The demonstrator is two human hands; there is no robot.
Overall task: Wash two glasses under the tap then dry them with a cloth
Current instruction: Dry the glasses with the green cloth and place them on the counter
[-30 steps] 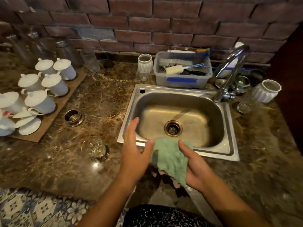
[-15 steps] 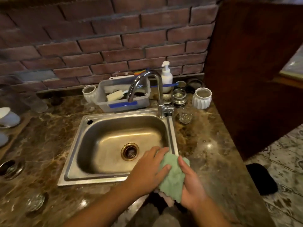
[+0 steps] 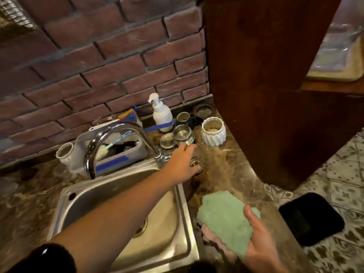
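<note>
A clear glass (image 3: pixel 198 161) stands on the marble counter just right of the tap (image 3: pixel 110 137). My left hand (image 3: pixel 182 164) reaches across the steel sink (image 3: pixel 186 205) and its fingers curl round that glass. Most of the glass is hidden behind the hand. My right hand (image 3: pixel 262 245) holds a crumpled green cloth (image 3: pixel 224 217) low over the counter to the right of the sink, thumb on top. No water runs from the tap. A second glass is not in view.
Behind the glass stand metal cups (image 3: pixel 182 133), a white ribbed pot (image 3: pixel 213 133) and a soap bottle (image 3: pixel 160 114). A grey tub (image 3: pixel 118 156) of brushes sits behind the sink. A dark wooden cabinet (image 3: pixel 266 95) borders the counter's right side. A black mat (image 3: pixel 311 218) lies on the floor.
The view has swung to the right. My left hand let go of the cloth and reached forward to the glass beside the tap. My right hand kept the cloth.
</note>
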